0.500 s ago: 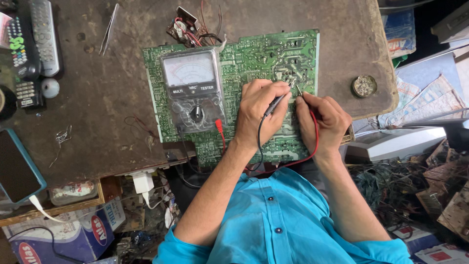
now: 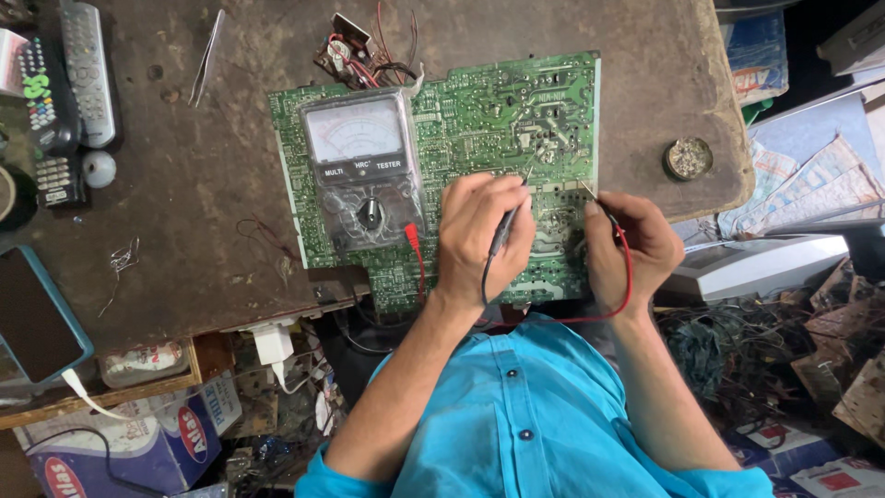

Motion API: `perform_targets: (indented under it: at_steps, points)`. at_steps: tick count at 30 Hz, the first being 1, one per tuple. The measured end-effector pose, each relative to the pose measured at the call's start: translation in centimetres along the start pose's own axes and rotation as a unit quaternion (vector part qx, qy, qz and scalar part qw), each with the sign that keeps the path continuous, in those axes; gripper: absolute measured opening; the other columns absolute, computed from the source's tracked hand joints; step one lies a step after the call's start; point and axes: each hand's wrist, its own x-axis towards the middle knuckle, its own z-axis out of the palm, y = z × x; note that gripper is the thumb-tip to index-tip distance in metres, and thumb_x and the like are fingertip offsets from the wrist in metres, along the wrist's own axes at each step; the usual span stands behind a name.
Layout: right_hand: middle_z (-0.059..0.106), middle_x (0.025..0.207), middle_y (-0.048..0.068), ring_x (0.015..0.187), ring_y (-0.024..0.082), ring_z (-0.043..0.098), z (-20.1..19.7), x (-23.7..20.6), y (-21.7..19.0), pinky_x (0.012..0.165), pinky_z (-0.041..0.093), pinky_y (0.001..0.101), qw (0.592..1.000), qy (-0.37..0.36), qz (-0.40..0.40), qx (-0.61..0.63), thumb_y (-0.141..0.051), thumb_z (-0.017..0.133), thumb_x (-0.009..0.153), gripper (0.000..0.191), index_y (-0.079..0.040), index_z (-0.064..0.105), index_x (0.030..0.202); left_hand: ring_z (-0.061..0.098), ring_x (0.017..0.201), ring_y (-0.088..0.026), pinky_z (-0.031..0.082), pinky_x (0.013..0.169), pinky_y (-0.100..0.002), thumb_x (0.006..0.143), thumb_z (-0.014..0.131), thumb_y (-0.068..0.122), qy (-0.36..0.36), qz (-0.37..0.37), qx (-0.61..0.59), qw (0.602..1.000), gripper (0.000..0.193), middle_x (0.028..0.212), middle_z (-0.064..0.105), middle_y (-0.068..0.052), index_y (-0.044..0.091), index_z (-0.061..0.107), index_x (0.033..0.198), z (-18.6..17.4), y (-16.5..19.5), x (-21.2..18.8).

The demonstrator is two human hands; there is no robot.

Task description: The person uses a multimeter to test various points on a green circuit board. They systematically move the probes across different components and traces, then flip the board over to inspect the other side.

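**Two probes on a green circuit board**

A green circuit board [image 2: 479, 120] lies flat on a worn brown bench [image 2: 212, 221], reaching from the middle of the bench down to its near edge. On the left part of the board rests a meter [image 2: 366, 171] with a pale dial face and a black knob, in a clear case.

The left hand [image 2: 484, 235] lies over the near middle of the board, its fingers closed around a black probe [image 2: 510, 217] whose thin tip touches the board just above the knuckles. The right hand [image 2: 631, 251] sits at the board's right edge, its fingers pinched on a red probe [image 2: 604, 207], tip set on the board close to that edge. The two tips stand near each other but apart. A red wire [image 2: 629, 277] loops from the right hand round under the wrist towards the near edge; a black wire runs down the back of the left hand.

At the far edge, just above the meter, lies a small part with red and black wires [image 2: 364, 55]. Two remote controls [image 2: 64, 78] lie at the far left corner, and a phone [image 2: 32, 318] on a white cable at the near left edge. A small round tin [image 2: 688, 158] sits near the right edge.
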Motion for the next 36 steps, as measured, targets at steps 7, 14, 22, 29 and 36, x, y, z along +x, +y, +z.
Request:
perform_targets:
  at_steps: [7, 14, 22, 29, 36]
  points:
    - [0.071, 0.099, 0.002, 0.086, 0.005, 0.064, 0.0, -1.2, -0.6, 0.077, 0.053, 0.0213, 1.0, -0.001, -0.023, 0.021, 0.003, 0.08, 0.097, 0.014, 0.0, 0.07, 0.105, 0.067, 0.099, -0.031, 0.05, 0.089, -0.041, 0.086, 0.077, -0.004, -0.002, -0.015, -0.012, 1.0, 0.024, 0.108, 0.072, -0.01, 0.004, 0.065, 0.105, -0.5, 0.0, -1.0]
    - [0.069, 0.087, 0.003, 0.074, 0.005, 0.059, 0.5, -0.3, -2.4, 0.068, 0.046, 0.0208, 0.996, -0.025, -0.059, -0.066, 0.0, 0.082, 0.095, 0.013, 0.0, 0.073, 0.105, 0.068, 0.102, -0.031, 0.053, 0.093, -0.04, 0.088, 0.077, -0.003, 0.004, -0.031, -0.011, 0.999, 0.023, 0.109, 0.073, -0.011, 0.003, 0.065, 0.107, -0.1, -0.5, -1.0]
    - [0.07, 0.087, 0.004, 0.074, 0.006, 0.061, 1.2, 0.2, -2.4, 0.065, 0.047, 0.0209, 0.991, -0.037, -0.093, -0.091, -0.001, 0.082, 0.096, 0.014, -0.002, 0.074, 0.108, 0.069, 0.1, -0.029, 0.055, 0.09, -0.038, 0.088, 0.076, -0.002, 0.01, -0.064, -0.033, 0.997, 0.019, 0.107, 0.074, -0.011, 0.004, 0.067, 0.104, -0.2, -0.6, -0.9]
    - [0.071, 0.092, 0.006, 0.073, 0.007, 0.063, 1.2, 0.1, -2.2, 0.065, 0.049, 0.0223, 0.988, -0.039, -0.117, -0.092, 0.001, 0.081, 0.096, 0.014, -0.002, 0.073, 0.108, 0.068, 0.1, -0.028, 0.053, 0.091, -0.038, 0.088, 0.078, 0.001, -0.001, -0.064, -0.04, 0.997, 0.019, 0.106, 0.075, -0.007, 0.006, 0.068, 0.103, -0.3, -0.6, -0.7]
    - [0.071, 0.09, 0.007, 0.072, 0.008, 0.062, 1.2, 0.0, -2.2, 0.064, 0.048, 0.0231, 0.987, -0.039, -0.119, -0.101, 0.001, 0.082, 0.095, 0.015, -0.002, 0.074, 0.107, 0.065, 0.101, -0.026, 0.048, 0.094, -0.038, 0.088, 0.079, 0.003, -0.032, -0.055, -0.023, 0.998, 0.019, 0.108, 0.074, -0.003, 0.008, 0.069, 0.103, -0.4, -0.6, -0.8]
